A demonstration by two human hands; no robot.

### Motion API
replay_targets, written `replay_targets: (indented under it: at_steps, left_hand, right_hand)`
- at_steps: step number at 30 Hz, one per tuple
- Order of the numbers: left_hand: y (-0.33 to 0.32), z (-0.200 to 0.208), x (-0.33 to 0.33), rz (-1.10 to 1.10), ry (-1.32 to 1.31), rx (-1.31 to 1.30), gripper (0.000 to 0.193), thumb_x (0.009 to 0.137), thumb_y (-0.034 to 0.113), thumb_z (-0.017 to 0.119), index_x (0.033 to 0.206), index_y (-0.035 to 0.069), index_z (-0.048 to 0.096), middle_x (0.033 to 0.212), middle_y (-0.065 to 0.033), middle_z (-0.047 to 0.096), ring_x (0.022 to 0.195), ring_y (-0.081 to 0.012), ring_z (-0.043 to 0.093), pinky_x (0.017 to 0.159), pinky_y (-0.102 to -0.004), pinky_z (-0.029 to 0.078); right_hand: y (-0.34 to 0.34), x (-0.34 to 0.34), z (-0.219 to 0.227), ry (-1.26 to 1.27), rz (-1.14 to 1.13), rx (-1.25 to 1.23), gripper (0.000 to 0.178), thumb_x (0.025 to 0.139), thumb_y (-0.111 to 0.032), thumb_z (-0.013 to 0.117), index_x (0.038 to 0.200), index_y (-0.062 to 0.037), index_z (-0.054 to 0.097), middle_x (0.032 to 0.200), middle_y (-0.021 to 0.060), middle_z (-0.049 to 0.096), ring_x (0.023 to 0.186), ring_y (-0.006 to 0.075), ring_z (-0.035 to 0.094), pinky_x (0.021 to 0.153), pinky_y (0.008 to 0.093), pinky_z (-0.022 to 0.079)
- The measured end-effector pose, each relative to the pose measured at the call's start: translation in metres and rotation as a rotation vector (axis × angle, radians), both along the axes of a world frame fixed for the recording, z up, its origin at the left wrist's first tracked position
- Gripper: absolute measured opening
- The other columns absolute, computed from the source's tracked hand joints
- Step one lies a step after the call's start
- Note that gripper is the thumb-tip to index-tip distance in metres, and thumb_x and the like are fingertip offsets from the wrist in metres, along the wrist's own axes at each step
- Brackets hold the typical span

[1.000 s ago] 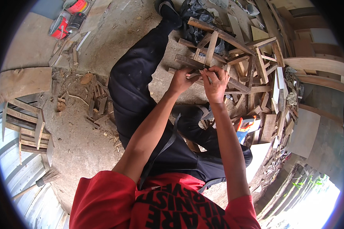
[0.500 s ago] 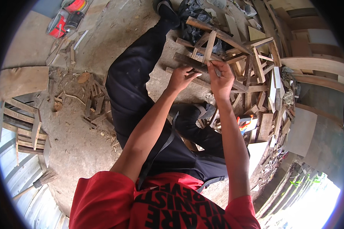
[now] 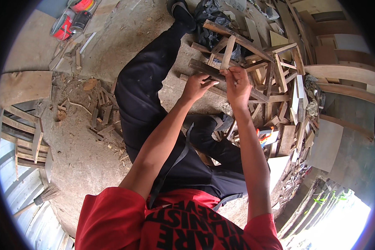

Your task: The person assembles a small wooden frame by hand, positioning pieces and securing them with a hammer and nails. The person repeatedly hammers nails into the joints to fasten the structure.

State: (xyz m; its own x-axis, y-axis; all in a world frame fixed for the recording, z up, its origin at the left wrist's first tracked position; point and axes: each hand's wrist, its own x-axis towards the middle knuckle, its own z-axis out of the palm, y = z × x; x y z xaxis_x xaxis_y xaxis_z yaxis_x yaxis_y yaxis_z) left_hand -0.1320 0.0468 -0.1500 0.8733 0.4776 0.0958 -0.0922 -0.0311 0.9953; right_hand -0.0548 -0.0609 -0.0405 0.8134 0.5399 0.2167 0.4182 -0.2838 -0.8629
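Note:
A wooden frame (image 3: 237, 39) of dark bars and paler cross slats lies in front of me, beyond my bent leg. My left hand (image 3: 196, 86) is closed at the near edge of its dark bar (image 3: 202, 67), thumb and fingers gripping there. Just to the right, my right hand (image 3: 239, 88) has its fingers pinched together where a pale slat (image 3: 227, 53) meets that bar. The fingertips touch the joint; whatever small thing they hold, if any, is hidden.
Scrap wood (image 3: 285, 137) piles up on the right, with an orange-and-blue handled tool (image 3: 264, 136) among it. A black plastic bag (image 3: 208, 35) lies beyond the frame. Cans (image 3: 62, 28) stand at the far left. A broom (image 3: 46, 194) and slatted wooden pieces (image 3: 25, 137) are at left.
My right hand has shifted slightly left and its fingers have moved at the joint of slat and bar. The left hand stays by the bar almost unmoved.

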Motion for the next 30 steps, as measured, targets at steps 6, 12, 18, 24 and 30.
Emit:
replay_targets:
  at_steps: [6,12,18,24,30]
  left_hand:
    - [0.000,-0.005,0.000,0.006,0.032,0.023,0.032,0.088,0.015,0.074,0.119,0.009,0.068,0.108,-0.0057,0.072,0.096,-0.0143,0.068,0.082,-0.0333,0.056]
    - [0.000,-0.009,0.001,0.001,0.022,0.015,0.032,0.088,0.014,0.074,0.118,0.008,0.067,0.108,-0.0056,0.072,0.095,-0.0139,0.068,0.081,-0.0329,0.056]
    - [-0.001,-0.012,0.003,0.001,0.006,-0.005,0.032,0.088,0.012,0.073,0.119,0.008,0.067,0.108,-0.0047,0.072,0.096,-0.0129,0.068,0.081,-0.0309,0.056]
    - [-0.001,-0.008,0.002,0.017,0.032,0.038,0.032,0.088,0.013,0.074,0.118,0.008,0.067,0.107,-0.0058,0.072,0.094,-0.0131,0.069,0.080,-0.0301,0.057]
    - [-0.001,-0.011,0.003,0.038,0.020,0.019,0.035,0.085,0.019,0.077,0.118,0.012,0.069,0.108,-0.0086,0.072,0.093,-0.0198,0.070,0.079,-0.0346,0.058]
  right_hand:
    - [-0.001,-0.004,0.005,-0.079,-0.008,-0.064,0.016,0.095,-0.009,0.063,0.105,0.0013,0.057,0.094,0.0153,0.074,0.089,0.0204,0.073,0.075,0.0292,0.054]
    - [0.001,-0.005,0.005,-0.119,0.001,-0.078,0.014,0.094,-0.007,0.063,0.104,0.0007,0.056,0.094,0.0160,0.074,0.090,0.0231,0.073,0.076,0.0305,0.055]
    - [0.003,-0.005,0.007,-0.134,0.012,-0.086,0.013,0.094,-0.005,0.062,0.103,0.0007,0.055,0.094,0.0165,0.074,0.093,0.0255,0.073,0.078,0.0331,0.056]
    - [0.003,-0.002,0.007,-0.186,0.027,-0.101,0.012,0.095,-0.004,0.059,0.104,0.0012,0.054,0.094,0.0169,0.074,0.089,0.0265,0.074,0.074,0.0328,0.056]
    - [0.004,-0.004,0.008,-0.159,0.022,-0.077,0.012,0.095,-0.005,0.060,0.103,0.0011,0.053,0.092,0.0166,0.074,0.088,0.0265,0.074,0.073,0.0326,0.056]
